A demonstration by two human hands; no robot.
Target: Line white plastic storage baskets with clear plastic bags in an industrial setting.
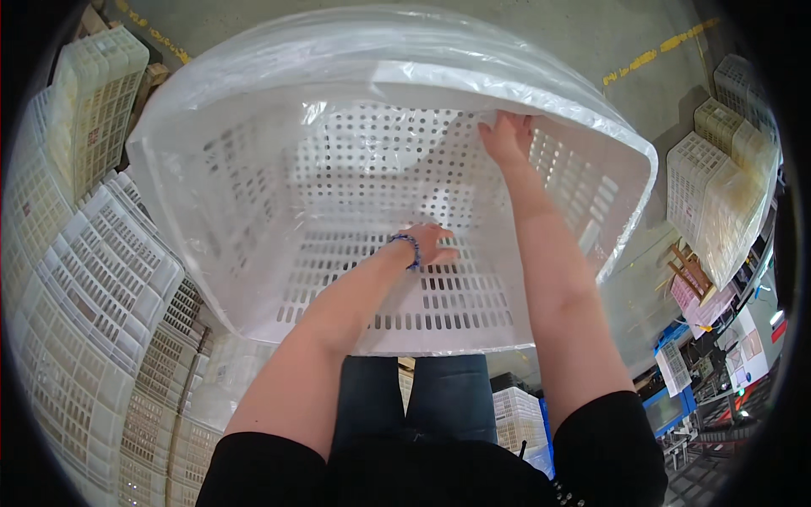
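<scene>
A large white perforated plastic basket (469, 297) opens toward me in front of my legs. Clear plastic film (397, 38) is drawn over it, bunched and shiny along the far rim and lying along the inner walls. My left hand (429, 244), with a blue beaded bracelet at the wrist, reaches down inside with fingers apart and nothing in them. Whether it presses on film at the bottom I cannot tell. Farther off and to the right, my right hand (508, 139) lies spread against the film at the inner far wall, just below the rim.
Stacked white crates (93, 287) rise close on my left, with film-wrapped crates (97, 101) beyond them. More wrapped crates (718, 186) stand at the right. A small wooden stool (691, 272) and a cluttered workbench (743, 351) are at the lower right. Yellow lines (655, 52) mark the floor.
</scene>
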